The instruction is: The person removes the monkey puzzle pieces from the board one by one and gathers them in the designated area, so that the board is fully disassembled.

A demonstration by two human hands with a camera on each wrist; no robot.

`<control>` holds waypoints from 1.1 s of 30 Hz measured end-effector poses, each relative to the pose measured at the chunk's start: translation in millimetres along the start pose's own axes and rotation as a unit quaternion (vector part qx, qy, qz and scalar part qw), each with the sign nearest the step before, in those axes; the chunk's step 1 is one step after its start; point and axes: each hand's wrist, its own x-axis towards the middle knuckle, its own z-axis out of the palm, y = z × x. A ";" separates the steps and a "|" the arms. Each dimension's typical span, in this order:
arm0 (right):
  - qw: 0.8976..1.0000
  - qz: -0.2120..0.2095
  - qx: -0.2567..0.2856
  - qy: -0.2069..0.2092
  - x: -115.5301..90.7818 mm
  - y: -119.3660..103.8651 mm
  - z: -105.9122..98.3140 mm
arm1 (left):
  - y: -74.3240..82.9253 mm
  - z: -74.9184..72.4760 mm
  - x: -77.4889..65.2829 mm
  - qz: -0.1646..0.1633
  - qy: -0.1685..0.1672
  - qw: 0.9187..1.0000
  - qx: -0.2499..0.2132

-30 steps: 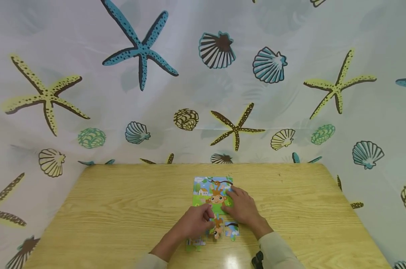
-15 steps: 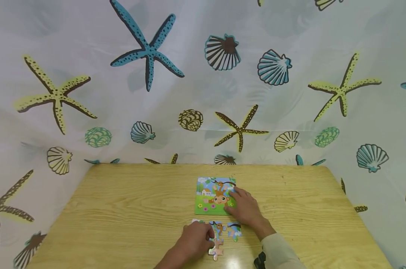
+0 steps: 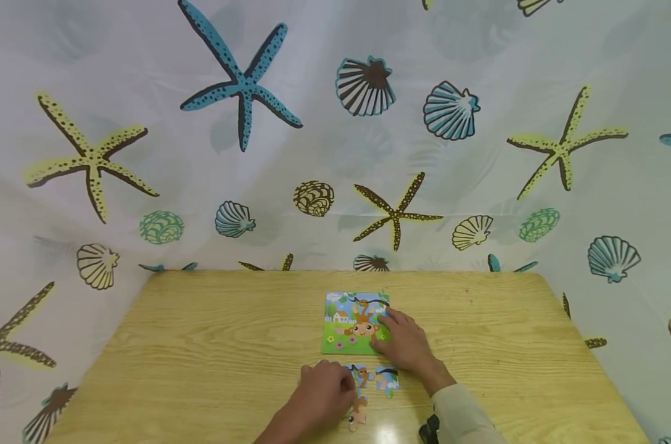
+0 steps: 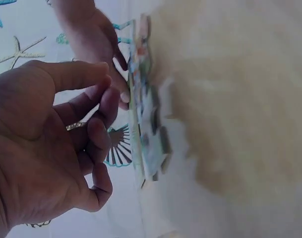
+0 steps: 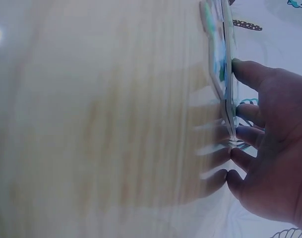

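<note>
Puzzle pieces lay on the table beside my left hand, loosely curled and free. My right hand, relaxed, touched the right edge of the monkey picture farther off.

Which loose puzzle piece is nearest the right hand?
The rightmost loose piece, with a dark branch across its top. The curled-tail piece and the peach-coloured piece are both farther left, closer to the left hand.

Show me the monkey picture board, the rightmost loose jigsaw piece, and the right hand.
Monkey picture board (image 3: 360,328), head view: the monkey's face.
Rightmost loose jigsaw piece (image 3: 388,378), head view: its middle.
Right hand (image 3: 405,343), head view: back of the hand.
</note>
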 end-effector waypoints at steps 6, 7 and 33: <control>1.000 0.007 0.002 -0.005 -0.1 -1.1 2.6 | -6.2 -11.6 16.0 0.016 0.022 0.999 -0.037; 1.000 0.007 0.005 -0.007 0.2 -1.0 3.2 | -7.4 -13.7 19.3 0.014 0.022 0.999 -0.038; 1.000 0.024 -0.014 0.009 -3.2 15.6 -3.7 | -2.1 -17.9 118.7 -0.027 -0.020 0.997 0.066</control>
